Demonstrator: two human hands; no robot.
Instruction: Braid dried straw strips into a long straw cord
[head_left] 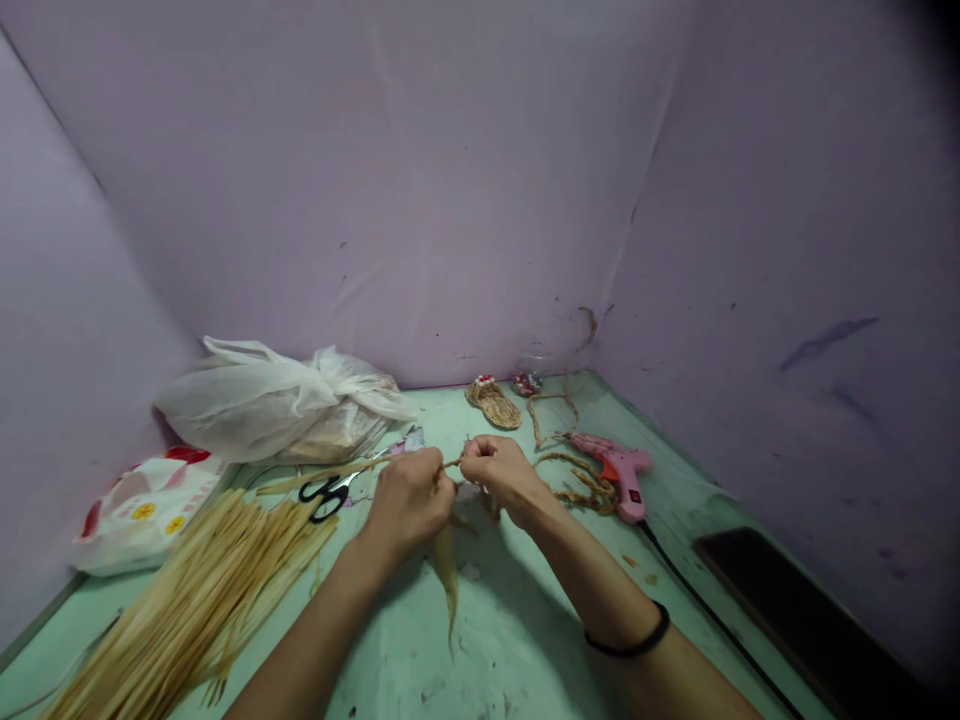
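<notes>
Over the middle of the table my left hand (414, 495) and my right hand (501, 472) are both closed on a thin twisted fibre cord (452, 463). A short span of it shows between them. A flat dried strip (315, 474) sticks out leftward from my left hand, and a loose strip end (447, 575) hangs down below it. To the right of my right hand lies a coil of braided cord (589, 490). Scissors with black handles (330, 495) rest left of my left hand, partly under the strip.
A bundle of dried strips (202, 590) covers the left side, beside a white packet (154, 505) and a tied plastic bag (285, 400). A pink glue gun (622, 470) with a black cable lies right. A small woven slipper (493, 403), a bead jar (527, 382) and a dark phone-like slab (795, 610) stand around.
</notes>
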